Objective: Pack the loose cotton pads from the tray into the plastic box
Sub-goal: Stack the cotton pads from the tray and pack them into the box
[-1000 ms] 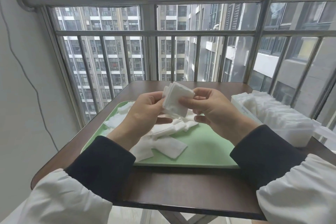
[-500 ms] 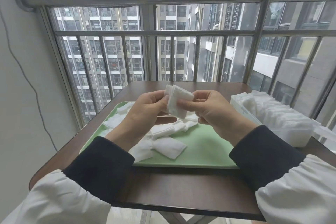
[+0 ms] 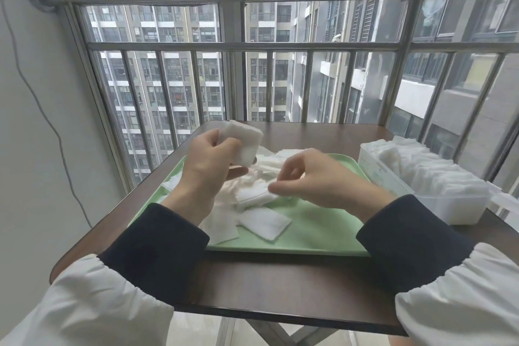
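Note:
A green tray (image 3: pixel 317 233) lies on the brown table with several loose white cotton pads (image 3: pixel 265 223) scattered over its left and middle. My left hand (image 3: pixel 209 168) holds a small stack of cotton pads (image 3: pixel 243 140) raised above the tray. My right hand (image 3: pixel 314 180) is lowered over the pile, its fingertips pinching the edge of a loose pad (image 3: pixel 254 195). The clear plastic box (image 3: pixel 449 205) stands to the right of the tray, filled with upright rows of pads.
The brown table (image 3: pixel 269 284) ends in a near edge just below my sleeves. A barred metal railing (image 3: pixel 269 46) and window run behind the table. A white wall with a hanging cable (image 3: pixel 47 118) is on the left.
My right hand has let go of the stack and dropped down to the pile on the tray. My left hand now holds the stack alone, slightly higher and further left.

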Demonstrator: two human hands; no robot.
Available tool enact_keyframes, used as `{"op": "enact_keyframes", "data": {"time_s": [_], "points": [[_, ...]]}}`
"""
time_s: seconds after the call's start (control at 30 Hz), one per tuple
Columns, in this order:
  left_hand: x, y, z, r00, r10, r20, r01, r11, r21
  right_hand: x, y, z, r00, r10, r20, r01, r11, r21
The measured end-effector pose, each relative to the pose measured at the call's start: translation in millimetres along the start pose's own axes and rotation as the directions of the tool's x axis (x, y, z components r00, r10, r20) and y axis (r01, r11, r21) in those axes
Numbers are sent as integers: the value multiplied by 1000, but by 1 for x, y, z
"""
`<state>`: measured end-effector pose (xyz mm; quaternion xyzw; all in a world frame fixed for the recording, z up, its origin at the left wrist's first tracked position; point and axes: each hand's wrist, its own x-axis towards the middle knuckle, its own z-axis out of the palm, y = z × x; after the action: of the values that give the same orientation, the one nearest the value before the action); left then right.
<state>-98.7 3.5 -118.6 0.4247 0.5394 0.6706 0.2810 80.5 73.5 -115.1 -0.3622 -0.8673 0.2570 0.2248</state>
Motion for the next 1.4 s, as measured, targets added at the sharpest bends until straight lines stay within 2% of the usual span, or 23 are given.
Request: {"op": "enact_keyframes", "data": {"time_s": [0.1, 0.27, 0.43, 0.57, 0.63, 0.77, 0.83, 0.9, 1.1, 1.2, 1.27, 1.4], "points": [[0, 1, 0, 999, 13, -36, -14, 1000, -25, -4, -6, 5, 992, 36, 118, -18, 989, -144], [0, 1, 0, 999, 3, -52, -4, 1000, -25, -10, -14, 10, 987, 89, 131, -39, 938, -343], [0, 1, 0, 999, 3, -50, -4, 1000, -5, -10, -16, 11, 984, 95, 151, -24, 909, -415], [0, 1, 1, 999, 3, -46, -2, 1000, 4, -11, -17, 9, 955, 46, 293, 25, 972, -233], [0, 1, 1, 999, -1, -53, 1, 1000, 6, -13, -18, 6, 952, 22, 307, 26, 988, -153], [0, -1, 1, 996, 3, -89, -1, 1000, 20, -13, -21, -4, 978, -27, 207, -7, 987, 162], [0, -1, 1, 996, 4, -86, -2, 1000, 25, -12, -20, -8, 989, -53, 135, 2, 936, 353], [0, -1, 1, 998, -1, -58, 3, 999, 39, -11, -18, -11, 993, -71, 97, 19, 891, 454], [-4, -2, 2, 996, -1, 84, -3, 999, 45, -8, -13, -15, 986, -167, 4, 132, 791, 598], [-6, -1, 3, 986, -1, 168, -8, 999, 52, -8, -13, -17, 984, -166, -57, 162, 734, 659], [-7, -2, 3, 971, -4, 240, -6, 999, 42, -8, -12, -18, 981, -159, -115, 196, 749, 633], [-7, -4, 3, 946, -4, 323, -40, 991, 129, -7, -13, -18, 954, -217, -208, 288, 854, 432]]}}
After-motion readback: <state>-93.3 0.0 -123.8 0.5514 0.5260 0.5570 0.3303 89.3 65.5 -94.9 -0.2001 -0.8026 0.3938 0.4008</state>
